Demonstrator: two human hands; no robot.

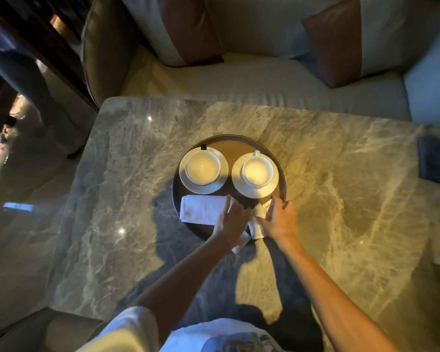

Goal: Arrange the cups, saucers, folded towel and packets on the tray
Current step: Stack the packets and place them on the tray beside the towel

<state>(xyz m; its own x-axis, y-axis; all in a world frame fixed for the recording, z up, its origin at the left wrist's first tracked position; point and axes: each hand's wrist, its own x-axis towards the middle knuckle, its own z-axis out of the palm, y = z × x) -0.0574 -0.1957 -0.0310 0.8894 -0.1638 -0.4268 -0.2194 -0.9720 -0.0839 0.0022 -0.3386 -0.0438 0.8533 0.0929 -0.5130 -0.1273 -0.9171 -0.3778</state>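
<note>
A round dark tray (229, 143) sits mid-table. On it stand two white cups on white saucers: the left cup (202, 169) on its saucer (188, 185), the right cup (257, 172) on its saucer (272, 188). A folded white towel (201, 209) lies along the tray's near left. My left hand (231, 219) rests flat on the towel's right end. My right hand (280, 219) lies over white packets (255, 228) at the tray's near edge, fingers spread. One packet (239, 245) pokes out over the rim below my left wrist.
The tray is on a marble table (137, 199). A pale sofa (239, 77) with brown cushions runs behind it. A dark blue object (436, 158) lies at the table's right edge. An armchair corner (48, 331) is at the near left.
</note>
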